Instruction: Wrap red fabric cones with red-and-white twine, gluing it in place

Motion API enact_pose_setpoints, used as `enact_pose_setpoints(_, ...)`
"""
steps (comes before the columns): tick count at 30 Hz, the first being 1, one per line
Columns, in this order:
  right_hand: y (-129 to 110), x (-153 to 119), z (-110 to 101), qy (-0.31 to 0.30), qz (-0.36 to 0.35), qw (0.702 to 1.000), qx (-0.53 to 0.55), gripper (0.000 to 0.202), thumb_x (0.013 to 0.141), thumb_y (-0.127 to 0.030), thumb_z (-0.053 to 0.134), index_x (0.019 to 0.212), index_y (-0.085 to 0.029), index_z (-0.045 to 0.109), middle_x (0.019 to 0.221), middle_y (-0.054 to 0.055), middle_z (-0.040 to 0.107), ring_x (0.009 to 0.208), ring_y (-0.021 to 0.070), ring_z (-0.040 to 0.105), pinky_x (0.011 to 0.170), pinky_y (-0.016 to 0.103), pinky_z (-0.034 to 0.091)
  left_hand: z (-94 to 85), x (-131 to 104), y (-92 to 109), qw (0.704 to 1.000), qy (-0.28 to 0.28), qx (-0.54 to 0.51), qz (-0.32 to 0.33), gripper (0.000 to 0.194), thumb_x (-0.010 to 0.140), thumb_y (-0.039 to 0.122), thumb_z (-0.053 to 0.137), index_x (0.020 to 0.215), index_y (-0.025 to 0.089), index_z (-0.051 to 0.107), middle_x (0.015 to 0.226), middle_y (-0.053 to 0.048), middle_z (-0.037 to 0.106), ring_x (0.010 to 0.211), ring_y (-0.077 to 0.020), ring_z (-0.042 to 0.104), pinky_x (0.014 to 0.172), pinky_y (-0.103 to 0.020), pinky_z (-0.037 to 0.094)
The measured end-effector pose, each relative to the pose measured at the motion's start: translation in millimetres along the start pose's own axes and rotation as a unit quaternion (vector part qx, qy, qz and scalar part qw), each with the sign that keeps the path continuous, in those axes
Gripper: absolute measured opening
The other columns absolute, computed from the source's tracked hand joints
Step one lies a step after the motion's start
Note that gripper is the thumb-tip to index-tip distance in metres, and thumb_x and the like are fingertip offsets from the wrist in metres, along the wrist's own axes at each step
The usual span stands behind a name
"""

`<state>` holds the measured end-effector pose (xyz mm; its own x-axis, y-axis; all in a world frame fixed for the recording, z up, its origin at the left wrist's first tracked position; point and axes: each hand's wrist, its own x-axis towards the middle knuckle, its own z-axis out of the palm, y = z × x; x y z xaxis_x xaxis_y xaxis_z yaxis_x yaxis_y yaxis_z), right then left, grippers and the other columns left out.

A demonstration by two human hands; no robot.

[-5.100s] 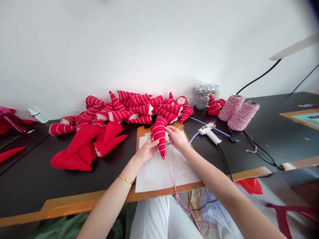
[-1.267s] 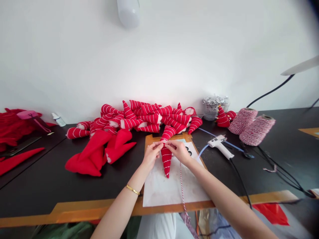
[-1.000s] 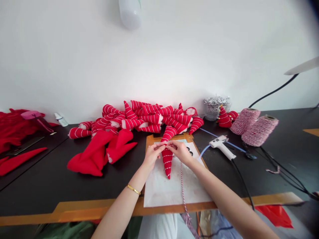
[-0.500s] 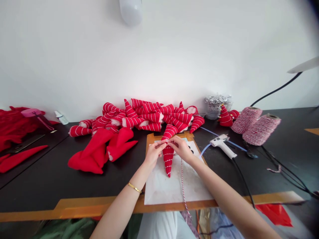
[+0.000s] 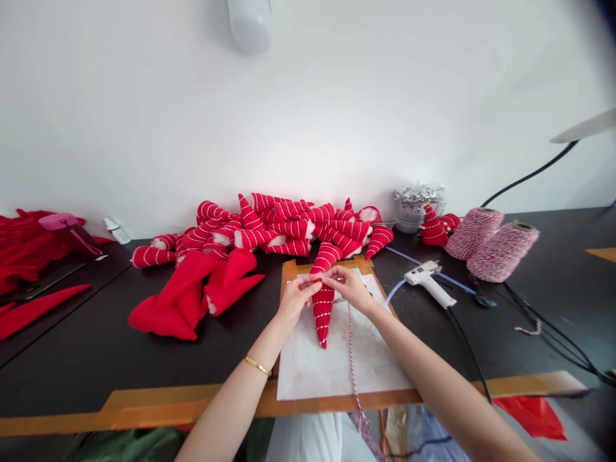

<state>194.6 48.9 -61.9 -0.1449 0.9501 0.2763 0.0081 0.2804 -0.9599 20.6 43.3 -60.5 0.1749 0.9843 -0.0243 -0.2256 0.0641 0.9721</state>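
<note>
A red stuffed felt cone (image 5: 323, 314) wound with red-and-white twine lies over a white sheet (image 5: 308, 372), its tip toward me. My left hand (image 5: 297, 296) is closed at the cone's left side, fingertips and thumb pressed on its middle. From the right, my right hand (image 5: 347, 285) pinches at the same spot, its fingertips meeting the left ones. Whether a twine end is between the fingers is too small to tell. A loose length of red-and-white twine (image 5: 351, 353) runs down the sheet beside the cone and over the table edge.
Behind is a pile of twine-wrapped cones (image 5: 269, 224); plain red cones (image 5: 185, 301) lie left. A white glue gun (image 5: 430, 282) with a blue glue stick rests right, near twine spools (image 5: 503, 253) and a tub of silver tinsel (image 5: 418, 204). Red fabric (image 5: 29, 247) sits far left.
Both hands stay at the cone's middle, with only slight finger movement. The whole view has shifted a little; nothing else has visibly moved.
</note>
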Motion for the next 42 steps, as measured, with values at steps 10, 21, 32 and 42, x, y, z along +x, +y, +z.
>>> enact_pose_setpoints(10, -27.0, 4.7, -74.8, 0.079, 0.190, 0.894, 0.397, 0.016, 0.093, -0.019, 0.061, 0.079, -0.018, 0.053, 0.060, -0.007, 0.050, 0.037, 0.0003, 0.027, 0.031, 0.006, 0.026, -13.5, 12.9, 0.3, 0.989, 0.028, -0.132, -0.059, 0.036, 0.053, 0.018, 0.089, 0.085, 0.011, 0.073, 0.061, 0.004, 0.059, 0.039, 0.0013, 0.029, 0.036, -0.014, 0.019)
enact_pose_setpoints(21, -94.8, -148.0, -78.5, 0.291, 0.107, 0.928, 0.205, 0.021, 0.074, -0.032, 0.075, 0.085, -0.017, 0.065, 0.051, -0.011, 0.032, 0.039, 0.0044, 0.018, 0.031, 0.016, 0.014, -20.9, 20.9, -1.1, 0.982, 0.007, -0.178, -0.068, 0.031, 0.060, 0.012, 0.084, 0.089, 0.011, 0.071, 0.065, 0.005, 0.059, 0.039, 0.0027, 0.032, 0.034, -0.010, 0.025)
enact_pose_setpoints(32, -73.0, -134.4, 265.8, -0.090, -0.013, 0.991, 0.095, 0.047, 0.085, -0.061, 0.053, 0.110, -0.028, 0.074, 0.062, 0.000, 0.057, 0.051, 0.0154, 0.046, 0.048, 0.028, 0.044, -34.9, 22.8, 15.2, 0.972, -0.001, -0.219, -0.084, 0.017, 0.084, 0.003, 0.059, 0.084, 0.017, 0.069, 0.061, 0.005, 0.061, 0.040, -0.0008, 0.040, 0.036, -0.010, 0.033)
enact_pose_setpoints(42, -56.5, -157.4, 54.3, 0.010, -0.215, 0.900, -0.380, 0.020, 0.098, -0.024, 0.050, 0.107, -0.018, 0.067, 0.108, 0.014, 0.069, 0.100, 0.0229, 0.064, 0.087, 0.035, 0.054, -28.6, 23.2, 6.5, 0.965, 0.023, -0.260, -0.039, 0.016, 0.079, 0.004, 0.069, 0.092, 0.014, 0.068, 0.073, 0.001, 0.071, 0.057, -0.0046, 0.064, 0.054, -0.010, 0.051)
